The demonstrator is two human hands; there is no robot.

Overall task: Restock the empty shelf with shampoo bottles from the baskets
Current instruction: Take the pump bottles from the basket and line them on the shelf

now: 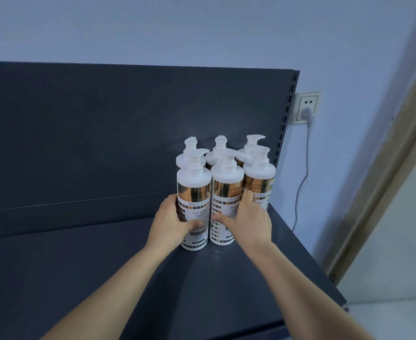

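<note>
We see six white shampoo bottles (218,155) with pump tops and gold labels standing upright in two rows of three at the right rear corner of the dark grey shelf (104,266), close to its back panel (104,131). The left hand (171,222) wraps around the front left bottle (194,190), thumb across the label and fingers curled round its left side. The right hand (247,220) holds the front middle bottle (222,192), thumb on its label and fingers tucked in beside the front right bottle (259,177). Both held bottles stand on the shelf, side by side. The back row (251,146) stands just behind them. On the pale wall to the right, a white plug (308,113) sits in a socket (307,101), its cable (302,182) hanging down.
</note>
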